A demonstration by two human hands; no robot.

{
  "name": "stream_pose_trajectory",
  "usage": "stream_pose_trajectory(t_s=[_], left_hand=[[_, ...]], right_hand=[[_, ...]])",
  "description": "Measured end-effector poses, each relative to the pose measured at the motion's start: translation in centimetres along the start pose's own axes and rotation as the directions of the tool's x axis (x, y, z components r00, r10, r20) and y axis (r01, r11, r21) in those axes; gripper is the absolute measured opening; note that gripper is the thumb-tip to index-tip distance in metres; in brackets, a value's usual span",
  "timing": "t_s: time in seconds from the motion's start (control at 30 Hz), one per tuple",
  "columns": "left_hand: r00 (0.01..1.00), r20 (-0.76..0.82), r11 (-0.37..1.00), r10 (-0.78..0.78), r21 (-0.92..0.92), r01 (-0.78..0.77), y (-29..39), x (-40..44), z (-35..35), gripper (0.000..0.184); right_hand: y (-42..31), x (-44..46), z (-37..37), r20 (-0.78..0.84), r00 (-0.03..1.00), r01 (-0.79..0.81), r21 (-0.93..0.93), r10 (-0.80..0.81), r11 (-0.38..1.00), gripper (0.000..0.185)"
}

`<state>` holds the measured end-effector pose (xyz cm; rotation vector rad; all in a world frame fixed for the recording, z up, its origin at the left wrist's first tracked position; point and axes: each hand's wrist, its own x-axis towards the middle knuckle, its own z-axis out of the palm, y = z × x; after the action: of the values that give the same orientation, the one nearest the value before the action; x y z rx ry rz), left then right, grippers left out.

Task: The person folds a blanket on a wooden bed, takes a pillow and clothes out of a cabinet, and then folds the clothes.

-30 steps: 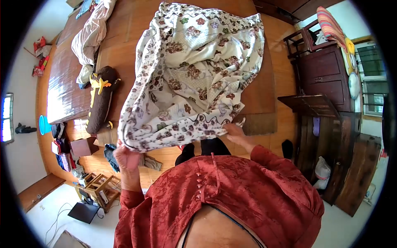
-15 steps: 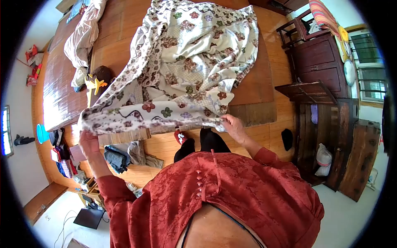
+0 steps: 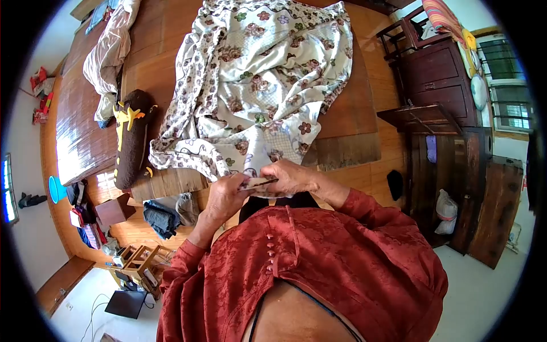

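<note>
A white floral cloth (image 3: 262, 85) lies rumpled over the brown wooden surface, its near edge drawn toward my body. My left hand (image 3: 227, 196) is closed on a bit of that near edge. Right beside it, my right hand (image 3: 288, 176) pinches the same edge, with a short folded strip of the fabric between the two hands. The cloth's left corner rests loose on the surface, near a brown plush cushion (image 3: 132, 139) with yellow parts.
A pale crumpled cloth (image 3: 111, 54) lies at the upper left. Dark jeans (image 3: 161, 218) and a box (image 3: 114, 210) are on the floor. A dark wooden cabinet (image 3: 436, 85) with an open door stands at the right.
My left hand has let go of the cloth's left corner and moved right to beside my right hand, which has shifted left. The corner has dropped onto the surface, uncovering the plush cushion.
</note>
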<state>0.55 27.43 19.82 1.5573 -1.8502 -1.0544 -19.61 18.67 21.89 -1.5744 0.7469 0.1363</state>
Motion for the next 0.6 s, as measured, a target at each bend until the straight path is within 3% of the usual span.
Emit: stream_pose_trajectory(t_s=[0.07,0.1,0.13,0.2,0.27,0.33,0.43,0.53,0.6], left_hand=[[0.999,-0.001,0.996,-0.043,-0.082,0.043,0.1,-0.5,-0.6,0.026],[0.995,-0.011,0.982,-0.095,-0.167,0.092,-0.2,-0.8,-0.5,0.024],[0.989,-0.016,0.958,-0.149,-0.251,0.14,-0.7,-1.1,-0.2,0.023],[0.953,-0.012,0.885,-0.302,-0.375,0.276,-1.8,-1.6,0.0,0.018],[0.915,0.078,0.777,-0.396,-0.503,0.379,-1.7,-1.4,-0.4,0.017],[0.905,0.086,0.694,-0.416,-0.613,0.377,-1.5,-1.2,-0.6,0.014],[0.892,0.097,0.521,-0.442,-0.782,0.343,-2.5,-1.4,0.0,0.014],[0.891,0.121,0.531,-0.437,-0.765,0.364,-3.1,-1.7,0.1,0.018],[0.929,0.124,0.754,-0.349,-0.551,0.357,-2.6,-1.7,-0.3,0.024]], right_hand=[[4.7,1.0,1.2,-0.046,0.995,0.079,-0.144,-0.087,0.986,0.026],[5.2,1.0,1.4,-0.121,0.983,0.122,-0.112,-0.136,0.986,0.021],[5.6,0.7,1.5,-0.152,0.984,0.11,0.101,-0.094,0.989,0.02],[5.7,0.4,1.5,-0.177,0.984,0.087,0.507,0.004,0.858,0.018],[3.7,-0.1,1.4,-0.266,0.963,0.155,0.684,0.046,0.713,0.019],[3.5,0.3,1.7,-0.334,0.94,0.233,0.783,0.074,0.577,0.019],[3.2,0.4,1.7,-0.364,0.928,0.244,0.754,0.079,0.61,0.019],[3.2,0.5,1.9,-0.382,0.923,0.235,0.671,0.056,0.704,0.017],[2.5,0.5,2.4,-0.38,0.923,0.221,0.654,0.061,0.723,0.015]])
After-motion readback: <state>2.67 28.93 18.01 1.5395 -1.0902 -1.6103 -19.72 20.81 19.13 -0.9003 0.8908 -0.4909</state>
